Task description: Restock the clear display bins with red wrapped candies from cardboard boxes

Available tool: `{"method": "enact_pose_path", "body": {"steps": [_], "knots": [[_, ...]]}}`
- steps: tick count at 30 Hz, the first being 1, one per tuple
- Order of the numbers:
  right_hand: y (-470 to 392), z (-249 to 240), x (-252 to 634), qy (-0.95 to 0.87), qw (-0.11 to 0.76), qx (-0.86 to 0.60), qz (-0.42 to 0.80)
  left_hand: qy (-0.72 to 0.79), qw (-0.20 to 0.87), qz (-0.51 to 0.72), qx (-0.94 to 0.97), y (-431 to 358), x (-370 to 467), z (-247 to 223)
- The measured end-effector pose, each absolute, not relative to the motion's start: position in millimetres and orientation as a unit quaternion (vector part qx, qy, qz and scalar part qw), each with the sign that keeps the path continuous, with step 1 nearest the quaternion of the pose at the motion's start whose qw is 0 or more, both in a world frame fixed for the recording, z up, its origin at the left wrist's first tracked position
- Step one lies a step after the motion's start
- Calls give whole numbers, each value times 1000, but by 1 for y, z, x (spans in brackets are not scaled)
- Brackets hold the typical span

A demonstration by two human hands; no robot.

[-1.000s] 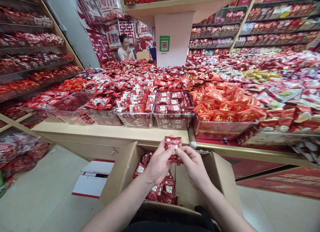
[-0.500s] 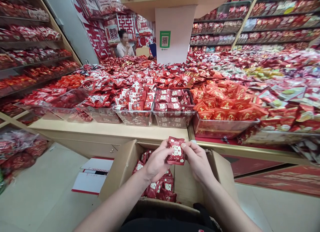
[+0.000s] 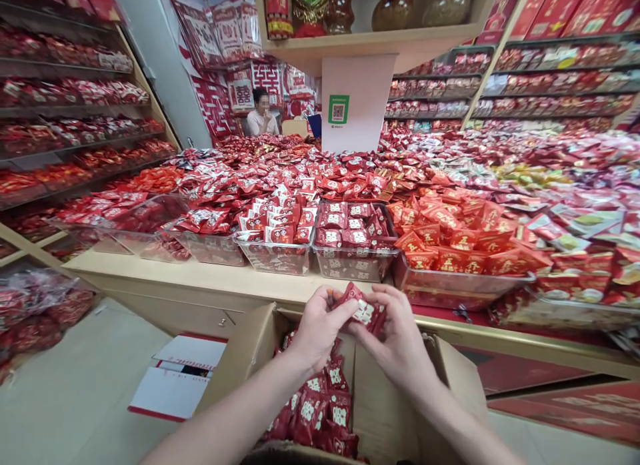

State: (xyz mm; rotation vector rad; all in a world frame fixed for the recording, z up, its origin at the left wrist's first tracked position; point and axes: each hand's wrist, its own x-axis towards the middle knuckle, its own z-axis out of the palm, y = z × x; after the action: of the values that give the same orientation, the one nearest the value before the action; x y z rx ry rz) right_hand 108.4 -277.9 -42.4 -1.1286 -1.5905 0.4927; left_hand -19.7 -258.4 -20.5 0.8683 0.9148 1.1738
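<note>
Between both hands, above an open cardboard box [image 3: 235, 345], is a small dark red candy packet [image 3: 365, 311] with pale lettering, tilted. My left hand [image 3: 317, 328] pinches its left side with the thumb on top. My right hand [image 3: 397, 335] is closed around its right side, the thumb at the lower edge and the fingers curled over the far side. Below, several matching red packets [image 3: 310, 411] lie in the left part of the box, partly hidden by my left forearm. A clear bin [image 3: 350, 265] beyond my hands holds similar packets in neat rows.
Clear bins of orange-red packets [image 3: 465, 245] and white-and-red packets [image 3: 280, 228] line the counter edge [image 3: 200, 278]. A shelf [image 3: 370, 45] with jars overhangs the back. Flattened white card [image 3: 180, 378] lies on the floor at left. A person [image 3: 263, 118] sits far back.
The packet has turned from upright and facing me to tilted. My right hand has shifted from pinching its edge to wrapping its right side. The view has tipped up slightly.
</note>
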Motion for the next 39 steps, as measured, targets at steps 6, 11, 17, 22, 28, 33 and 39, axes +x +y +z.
{"method": "enact_pose_path", "body": {"steps": [6, 11, 17, 22, 28, 33, 39], "knots": [[-150, 36, 145, -779, 407, -477, -25, 435, 268, 392, 765, -135, -32, 26], [-61, 45, 140, -816, 183, -548, -12, 455, 183, 266, 830, -52, -27, 20], [-45, 26, 133, -804, 83, -589, -6, 493, 108, 144, 851, -40, -19, 1], [-45, 27, 141, -806, 44, -590, -15, 508, 62, 83, 855, -45, -10, 3], [-51, 36, 151, -799, 40, -599, -33, 518, 43, 40, 853, -43, -2, 13], [-57, 35, 147, -807, 28, -589, -30, 517, 34, 25, 855, -42, 2, 16], [-60, 30, 149, -800, 22, -596, -59, 534, 30, -3, 845, -38, 8, 9]]}}
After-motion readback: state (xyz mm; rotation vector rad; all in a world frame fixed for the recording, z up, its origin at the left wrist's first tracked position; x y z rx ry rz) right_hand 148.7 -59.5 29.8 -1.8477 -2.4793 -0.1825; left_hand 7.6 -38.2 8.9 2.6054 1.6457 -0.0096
